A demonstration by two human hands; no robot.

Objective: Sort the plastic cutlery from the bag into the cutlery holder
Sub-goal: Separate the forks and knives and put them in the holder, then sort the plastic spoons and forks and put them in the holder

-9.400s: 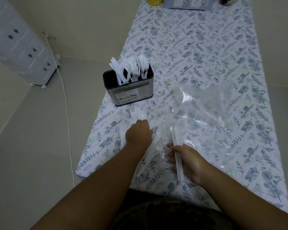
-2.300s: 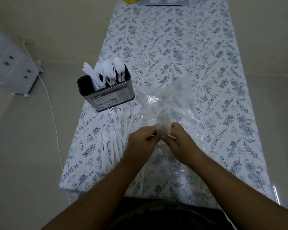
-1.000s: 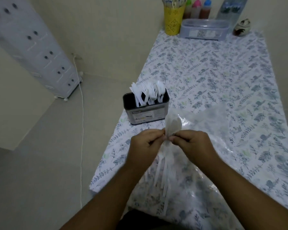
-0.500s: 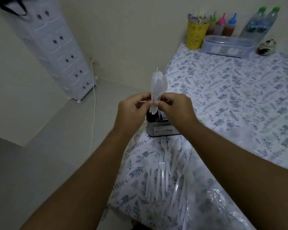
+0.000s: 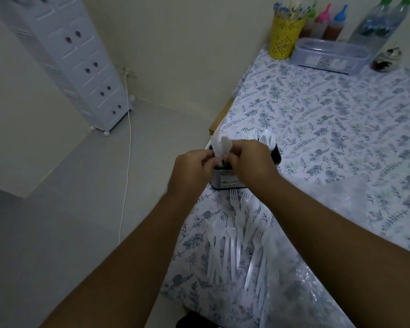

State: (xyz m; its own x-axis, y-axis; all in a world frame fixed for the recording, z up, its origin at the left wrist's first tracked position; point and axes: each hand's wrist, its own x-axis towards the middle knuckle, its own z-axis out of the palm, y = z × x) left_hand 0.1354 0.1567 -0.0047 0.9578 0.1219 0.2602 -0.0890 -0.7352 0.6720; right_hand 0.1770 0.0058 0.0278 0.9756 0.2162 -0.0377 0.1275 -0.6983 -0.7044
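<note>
1. Left hand and right hand meet just above the holder, both pinching a small white bundle that sticks up between the fingertips; whether it is cutlery or wrapped plastic, I cannot tell
2. Holder sits right under the hands, near the table's left edge, mostly hidden; white cutlery tips poke up behind the right hand, so some pieces are in
3. Which compartment holds what is hidden by the hands
4. Plenty left, by my read: a loose spread of forks lies flat on the tablecloth just in front of the holder
5. Clear bag lies crumpled at the near edge, beside the forks; its contents are hard to make out
6. Far end: yellow cup of sticks, sauce bottles, lidded tub, well apart from the work
</note>
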